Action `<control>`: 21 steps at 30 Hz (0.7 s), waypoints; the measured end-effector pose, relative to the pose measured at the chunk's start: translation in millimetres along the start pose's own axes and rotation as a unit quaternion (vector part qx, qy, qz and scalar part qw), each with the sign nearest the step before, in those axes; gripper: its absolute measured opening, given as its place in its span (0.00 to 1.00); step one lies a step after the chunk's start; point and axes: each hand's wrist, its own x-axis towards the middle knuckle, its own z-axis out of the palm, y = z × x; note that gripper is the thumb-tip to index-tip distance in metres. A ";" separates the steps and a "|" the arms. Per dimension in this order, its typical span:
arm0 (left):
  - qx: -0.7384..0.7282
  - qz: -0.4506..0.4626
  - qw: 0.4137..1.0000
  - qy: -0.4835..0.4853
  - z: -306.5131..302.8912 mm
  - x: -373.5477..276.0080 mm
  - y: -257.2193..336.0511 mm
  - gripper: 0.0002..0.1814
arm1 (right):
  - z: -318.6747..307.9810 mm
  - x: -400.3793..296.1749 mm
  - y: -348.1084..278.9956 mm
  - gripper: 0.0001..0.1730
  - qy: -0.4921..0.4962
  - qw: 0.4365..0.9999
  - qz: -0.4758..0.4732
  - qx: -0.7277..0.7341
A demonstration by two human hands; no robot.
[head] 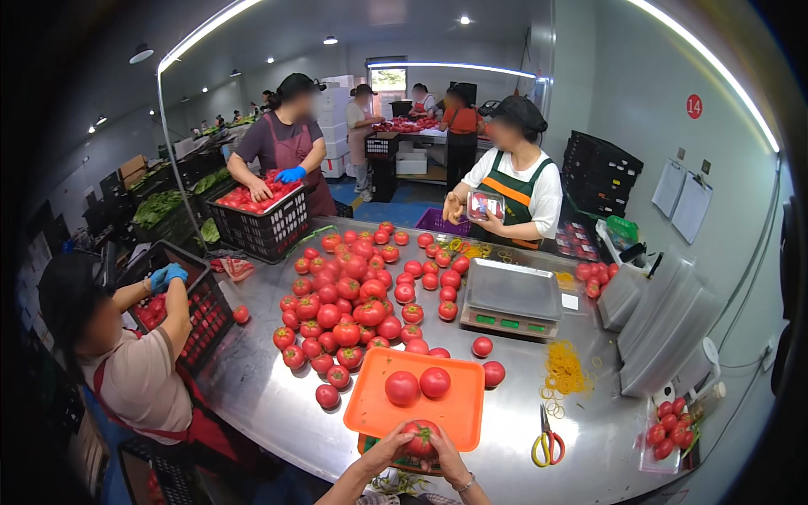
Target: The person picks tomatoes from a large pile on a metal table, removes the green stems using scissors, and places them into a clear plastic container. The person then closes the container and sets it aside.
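Observation:
Both of my hands cup one red tomato (421,438) over the near edge of an orange plastic tray (372,413). My left hand (386,447) grips its left side, and my right hand (449,456) grips the right. The tomato's green calyx faces up between my fingers. Two more tomatoes, a left one (402,388) and a right one (435,382), rest on the tray. Beneath the tray is something green and orange, mostly hidden. Beyond it spreads a large heap of tomatoes (347,297) on a stainless steel table (271,394).
A weighing scale (514,290), yellow rubber bands (565,369) and scissors (547,439) lie to the right. Clear plastic containers (669,309) stand stacked by the wall. A co-worker (517,170) across holds a clear pack; others handle tomatoes in black crates, one far left (259,227), one near left (205,315).

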 end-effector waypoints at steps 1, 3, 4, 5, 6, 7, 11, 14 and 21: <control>-0.008 0.003 1.000 0.001 -2.1 1.3 -2.8 0.27 | 1.5 -0.2 -0.6 0.27 0.001 1.000 0.001 -0.011; -0.016 0.005 1.000 0.007 -4.0 2.3 -5.0 0.26 | 2.7 -0.2 0.8 0.27 0.008 0.999 -0.003 -0.033; -0.015 0.005 1.000 0.013 -4.1 2.4 -5.2 0.25 | 2.1 0.9 3.0 0.28 0.013 0.999 -0.008 -0.045; -0.015 0.004 1.000 0.018 -3.9 2.2 -5.7 0.24 | 1.8 1.0 4.3 0.28 0.018 0.998 -0.013 -0.056; -0.018 0.015 0.999 0.042 -3.5 1.3 -5.2 0.24 | 5.8 0.0 -0.1 0.30 0.042 0.990 -0.024 -0.135; -0.022 0.027 0.997 0.067 -1.8 1.1 -6.6 0.23 | 11.0 -3.0 -7.3 0.31 0.065 0.974 -0.036 -0.212; 0.028 0.028 0.990 0.132 8.6 2.8 -2.5 0.22 | 16.1 -4.7 -6.0 0.38 0.180 0.794 -0.219 -0.538; 0.054 0.050 0.986 0.148 5.4 3.6 -9.0 0.22 | 22.7 -10.0 -13.3 0.38 0.172 0.833 -0.169 -0.498; 0.034 0.029 0.993 0.113 17.9 1.8 1.5 0.22 | 16.1 -1.9 -5.5 0.22 0.197 0.853 -0.305 -0.376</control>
